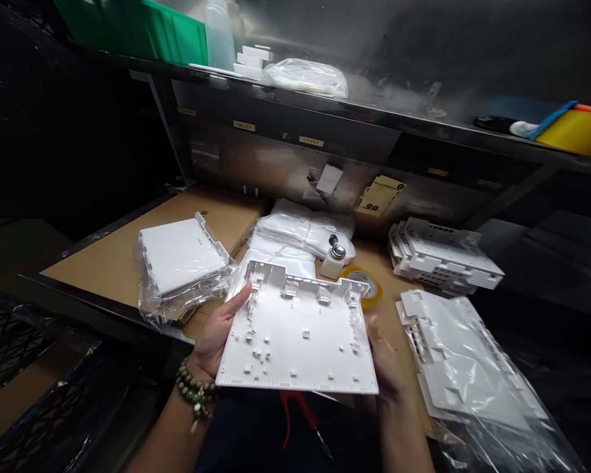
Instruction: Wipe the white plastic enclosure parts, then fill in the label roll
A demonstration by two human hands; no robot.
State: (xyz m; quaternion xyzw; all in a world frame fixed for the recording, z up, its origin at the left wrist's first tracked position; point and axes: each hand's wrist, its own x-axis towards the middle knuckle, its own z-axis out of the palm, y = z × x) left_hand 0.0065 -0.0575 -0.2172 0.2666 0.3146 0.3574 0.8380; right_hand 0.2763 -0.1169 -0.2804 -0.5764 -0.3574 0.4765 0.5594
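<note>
A metal shelf (374, 113) runs above and beyond all the fingers. Cardboard (103, 256) lies beyond the left fingers and off to their left. Out to the right of the right fingers is a clear bag of white covers (473, 355). Between the two hands is a single white cover (295, 341), tilted so its clipped face shows. The left hand (217, 338) is clamped on its left edge, thumb over the face, the other fingers mostly hidden. The right hand (387, 361) is blurred at the right edge; whether its fingers grip, I cannot tell. Past the left fingertips sits a smaller bagged stack (180, 256). Farther beyond the fingers, near the middle, stand a pump bottle (333, 263) and, just beside it, a yellow tape roll (373, 295), partly behind the cover.
</note>
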